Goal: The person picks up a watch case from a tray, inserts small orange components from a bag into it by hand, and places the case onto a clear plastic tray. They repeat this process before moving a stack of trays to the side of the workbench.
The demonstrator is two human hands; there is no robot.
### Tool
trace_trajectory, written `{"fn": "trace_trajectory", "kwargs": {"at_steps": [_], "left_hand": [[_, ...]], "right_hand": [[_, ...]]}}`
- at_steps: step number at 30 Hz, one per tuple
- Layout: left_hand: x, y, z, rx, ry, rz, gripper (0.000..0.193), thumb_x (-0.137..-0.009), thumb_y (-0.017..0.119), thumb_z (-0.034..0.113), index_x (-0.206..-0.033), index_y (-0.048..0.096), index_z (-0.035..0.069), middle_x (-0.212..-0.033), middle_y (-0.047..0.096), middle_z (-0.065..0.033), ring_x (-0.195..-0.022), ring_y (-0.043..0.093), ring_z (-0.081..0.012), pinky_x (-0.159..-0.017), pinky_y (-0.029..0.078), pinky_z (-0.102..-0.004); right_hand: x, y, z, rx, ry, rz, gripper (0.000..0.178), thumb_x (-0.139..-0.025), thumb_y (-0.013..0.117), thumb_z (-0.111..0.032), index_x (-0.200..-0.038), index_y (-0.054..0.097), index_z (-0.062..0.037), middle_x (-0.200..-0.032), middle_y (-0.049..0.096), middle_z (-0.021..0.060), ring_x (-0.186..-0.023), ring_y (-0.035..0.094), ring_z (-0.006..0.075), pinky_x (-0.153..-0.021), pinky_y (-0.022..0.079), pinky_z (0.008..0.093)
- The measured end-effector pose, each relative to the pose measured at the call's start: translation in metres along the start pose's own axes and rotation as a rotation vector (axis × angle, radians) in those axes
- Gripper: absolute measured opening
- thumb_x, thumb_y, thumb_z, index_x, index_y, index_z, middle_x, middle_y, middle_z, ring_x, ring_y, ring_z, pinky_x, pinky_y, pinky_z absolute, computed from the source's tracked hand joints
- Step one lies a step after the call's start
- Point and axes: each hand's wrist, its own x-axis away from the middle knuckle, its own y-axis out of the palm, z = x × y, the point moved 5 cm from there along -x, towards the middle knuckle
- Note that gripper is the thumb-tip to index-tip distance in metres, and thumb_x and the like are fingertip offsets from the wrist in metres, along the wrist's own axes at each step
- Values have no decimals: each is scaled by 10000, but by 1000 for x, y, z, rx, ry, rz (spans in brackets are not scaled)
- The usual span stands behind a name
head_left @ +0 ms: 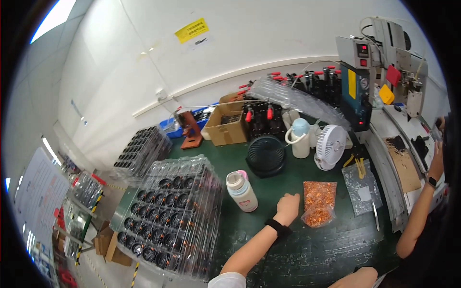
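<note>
1. Green tabletop (307, 254), scuffed and shiny, running along the bottom edge. Also got some bare skin (354, 280) down there, mostly cropped. Can't tell whether to count that as the right hand, so can't call it open or closed.
2. Next up, left hand (288, 207) with a black wristband (278, 228), fingers curled into a loose fist at the table, knuckles up. Can't see inside the curl.
3. Just right of the fist: clear bag of small orange pieces (320, 194), lying on the table. Near, but looks separate.
4. Over left, big stack of clear plastic trays (206, 235) with rows of round black parts (175, 220).
5. Slightly farther, between trays and fist: white bottle (245, 198), upright. Right of the orange pieces: flat clear bag (372, 194) with silver tweezers (376, 217).
6. Far right, another person's arm (418, 211), wearing a watch.
7. Deeper in: black ribbed round thing (266, 156), white jug (300, 145) with a pale blue lid, small white fan (331, 146).
8. Way back: cardboard box (228, 133), red-handled clamps (263, 120), yellow sign (192, 30) on the wall.
</note>
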Motion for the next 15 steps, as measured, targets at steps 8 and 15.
{"fn": "trace_trajectory", "kwargs": {"at_steps": [8, 15], "left_hand": [[204, -240, 36, 560, 35, 268, 519, -644, 846, 113, -1089, 601, 8, -1067, 640, -152, -971, 648, -242, -836, 514, -341], [208, -355, -138, 487, -418, 403, 411, -662, 813, 111, -1003, 603, 19, -922, 635, -64, -812, 595, -122, -703, 515, -280]], "right_hand": [[15, -25, 19, -76, -71, -4, 317, -888, 596, -241, -1104, 601, -10, -1121, 584, 129, -1024, 576, 279, -860, 484, 355], [12, -41, 45, -160, 301, 103, 399, -876, 645, -242, -1196, 583, -11, -1058, 632, 135, -934, 616, 295, -814, 491, 355]]}}
